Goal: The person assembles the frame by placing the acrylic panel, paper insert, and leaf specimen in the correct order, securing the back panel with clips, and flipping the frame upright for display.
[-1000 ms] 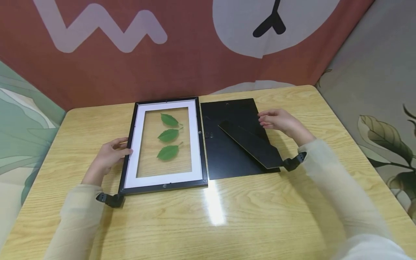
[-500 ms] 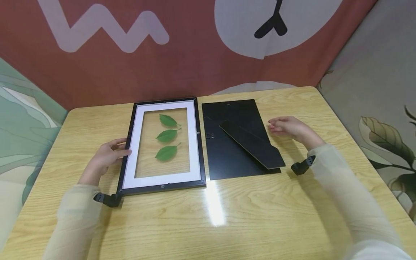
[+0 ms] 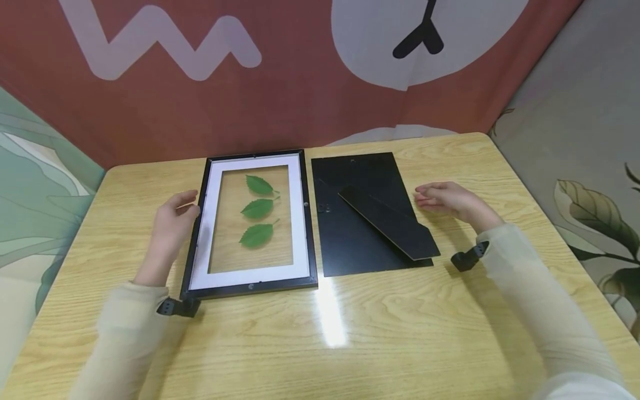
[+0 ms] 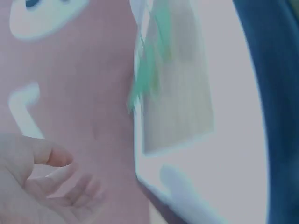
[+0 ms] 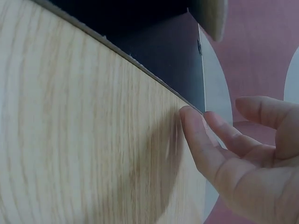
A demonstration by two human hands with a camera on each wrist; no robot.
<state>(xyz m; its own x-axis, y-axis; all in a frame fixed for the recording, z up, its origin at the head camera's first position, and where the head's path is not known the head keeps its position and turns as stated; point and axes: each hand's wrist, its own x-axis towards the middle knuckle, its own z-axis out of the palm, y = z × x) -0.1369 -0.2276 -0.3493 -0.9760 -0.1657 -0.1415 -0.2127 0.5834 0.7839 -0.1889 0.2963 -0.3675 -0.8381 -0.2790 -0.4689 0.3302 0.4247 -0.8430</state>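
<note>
A black picture frame (image 3: pixel 311 244) lies on the table with a white mat (image 3: pixel 250 276) in it. Three green leaves (image 3: pixel 257 209) are spread in a column inside the mat's opening. My left hand (image 3: pixel 170 228) is by the frame's left edge, thumb near it, holding nothing; the left wrist view is blurred and shows loose fingers (image 4: pixel 60 157) apart from the frame. To the frame's right lies a black backing board (image 3: pixel 350 244) with its easel leg (image 3: pixel 385 219) slanting across it. Just right of that board is my right hand (image 3: pixel 452 201), fingers slightly bent around nothing.
All of this rests on a wood-grain table (image 3: pixel 380 333). A reddish cloth backdrop (image 3: pixel 280 105) rises along the table's far edge. Patterned walls stand at both sides. Each wrist wears a small black camera (image 3: pixel 470 256).
My left hand has come off the frame's left edge and turned upward, fingers lifting. My right hand has drawn away to the right from the backing board's edge. Frame, leaves and board stay put.
</note>
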